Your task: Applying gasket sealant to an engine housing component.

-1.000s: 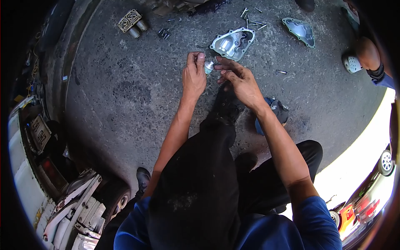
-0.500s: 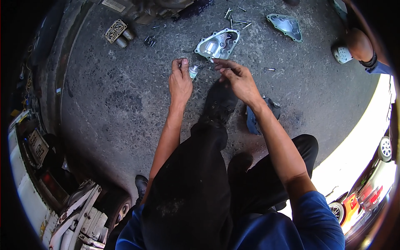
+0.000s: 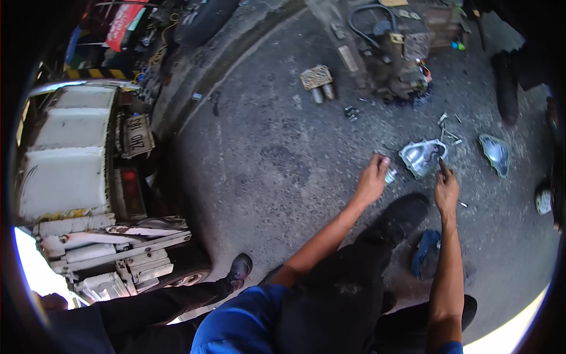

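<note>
My view has swung left — the left hand still pinches the small bottle near the metal cover; the right hand, index extended, now reaches the cover's rim, grip unclear.

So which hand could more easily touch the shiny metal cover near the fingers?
Probably the right hand: its fingertip looks right by the metal cover's edge, while the left hand is holding a small container.

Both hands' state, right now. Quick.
Left hand: closed, its fingers holding a small bottle.
Right hand: forefinger extended at the open metal housing; contact, or anything held, cannot be told.
</note>
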Tool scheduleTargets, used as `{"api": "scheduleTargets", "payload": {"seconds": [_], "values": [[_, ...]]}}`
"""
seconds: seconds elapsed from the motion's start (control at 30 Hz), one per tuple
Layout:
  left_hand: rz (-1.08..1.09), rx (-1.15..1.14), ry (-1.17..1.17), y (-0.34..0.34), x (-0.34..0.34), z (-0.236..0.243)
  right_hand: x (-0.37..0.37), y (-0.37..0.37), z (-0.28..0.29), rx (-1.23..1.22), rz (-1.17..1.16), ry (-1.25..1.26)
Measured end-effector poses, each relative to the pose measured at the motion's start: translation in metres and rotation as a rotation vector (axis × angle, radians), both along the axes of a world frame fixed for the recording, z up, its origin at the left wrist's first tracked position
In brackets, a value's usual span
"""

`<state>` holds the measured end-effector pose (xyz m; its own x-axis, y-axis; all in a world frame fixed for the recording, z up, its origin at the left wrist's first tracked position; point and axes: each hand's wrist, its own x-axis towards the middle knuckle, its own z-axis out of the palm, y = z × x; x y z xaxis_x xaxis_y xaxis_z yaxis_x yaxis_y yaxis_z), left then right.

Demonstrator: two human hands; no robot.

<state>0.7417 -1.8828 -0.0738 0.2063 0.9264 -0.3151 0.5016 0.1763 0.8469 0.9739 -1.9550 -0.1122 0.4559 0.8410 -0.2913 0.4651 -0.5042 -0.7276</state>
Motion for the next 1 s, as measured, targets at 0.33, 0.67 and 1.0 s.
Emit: {"api": "scheduleTargets", "payload": {"seconds": [0.33,0.67,1.0], "values": [[0.111,0.042,-0.056,0.018,-0.028,0.017,-0.016,0.010,-0.026,0.133,0.028,-0.008],[0.479,0.498,0.314,0.128,-0.172,0.132,0.024,-0.006,-0.022,0.126,-0.189,0.241],[0.532,0.867,0.685,0.319,-0.277,0.302,0.012,-0.031,0.000,0.111,-0.232,0.373]]}}
